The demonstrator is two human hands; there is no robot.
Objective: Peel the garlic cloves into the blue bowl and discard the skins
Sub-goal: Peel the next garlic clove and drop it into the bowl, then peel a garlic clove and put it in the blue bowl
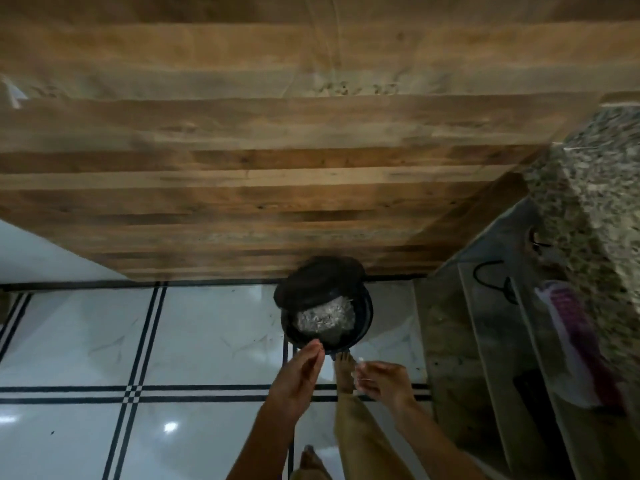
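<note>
Lower centre of frame: left hand [298,375] stretched toward the bin, fingers straight and close together, edge-on to cam, fingertips just at the near rim. Nothing seen in it.

Right hand [382,379] just right of that, fingers curled in, pinching thin pale garlic skins [360,361] btw thumb and fingertips. Skins sit just below and right of the bin's near edge, not yet inside. Blurry, so can't tell how many pcs.

Black round bin [367,315] at centre-bottom, standing on floor against the wooden panel [277,174]. Lid [318,280] tipped up at the far side, opening facing cam. Inside: crumpled silvery-grey contents [325,318], too soft to ID.

Bare foot [344,370] btw the two hands, toes touching the bin's near base. Tan trouser leg [363,441] below it. Second foot [309,459] at bottom edge.

White tiled floor [86,341] w/ black stripe lines across lower left. Speckled granite counter [595,202] at right edge, glassy panels under it, pink-and-white item [571,337] behind them, blurred.
</note>
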